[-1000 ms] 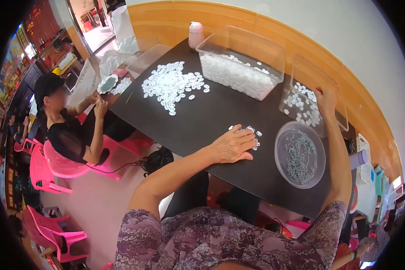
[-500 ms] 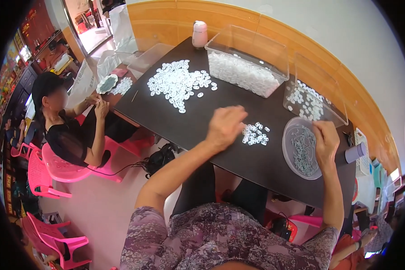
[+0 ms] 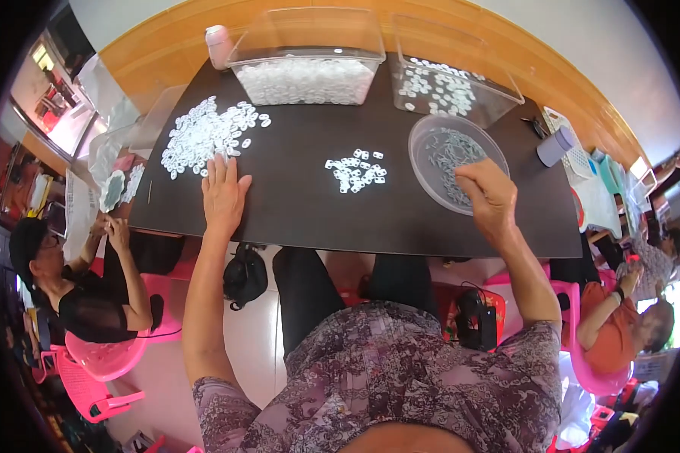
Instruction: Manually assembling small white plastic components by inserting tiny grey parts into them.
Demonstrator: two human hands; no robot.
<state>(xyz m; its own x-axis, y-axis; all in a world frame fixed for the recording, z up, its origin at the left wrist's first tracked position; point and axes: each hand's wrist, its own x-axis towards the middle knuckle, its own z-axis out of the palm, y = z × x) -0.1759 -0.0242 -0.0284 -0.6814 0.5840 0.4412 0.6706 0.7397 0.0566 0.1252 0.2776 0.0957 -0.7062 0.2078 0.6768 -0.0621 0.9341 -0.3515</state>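
My left hand point(image 3: 224, 195) lies palm down on the dark table, its fingers stretched out. Its fingertips reach the near edge of a large pile of small white oval pieces point(image 3: 204, 140), each with two dark marks. Over the near right rim of a round translucent bowl point(image 3: 423, 177) is my right hand point(image 3: 491, 195), its fingers curled closed; whatever is in them is hidden. Thin grey-green pieces, screw-like in shape, point(image 3: 449, 155) lie in the bowl. Between my hands sits a smaller group of white pieces point(image 3: 355, 172).
At the back stand a clear bin point(image 3: 310, 79) full of white pieces and another clear bin point(image 3: 438, 87) with fewer. A pink bottle point(image 3: 219, 47) and a grey-purple cylinder point(image 3: 555, 146) flank them. One person point(image 3: 91, 294) sits at left, another point(image 3: 619, 325) at right.
My left hand has moved left from beside the small group to the large pile and now rests flat. My right hand has shifted to the bowl's near side, still closed. The view has turned.
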